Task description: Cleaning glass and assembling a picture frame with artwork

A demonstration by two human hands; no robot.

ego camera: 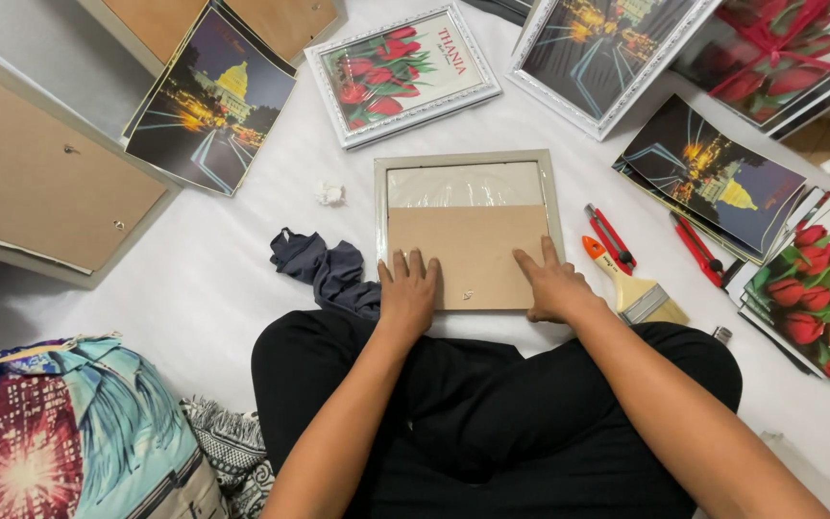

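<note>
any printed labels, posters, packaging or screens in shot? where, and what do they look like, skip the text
No screens or packages; printed pictures only.
Framed tulip print: top centre, white frame, red tulips on pale ground.
Framed night-city print: top right, white frame, dark with light trails.
Loose dome print: upper left, dark, lit dome.
Dome print stack: right, same colours.
Tulip print stack: far right, red on white.
</note>
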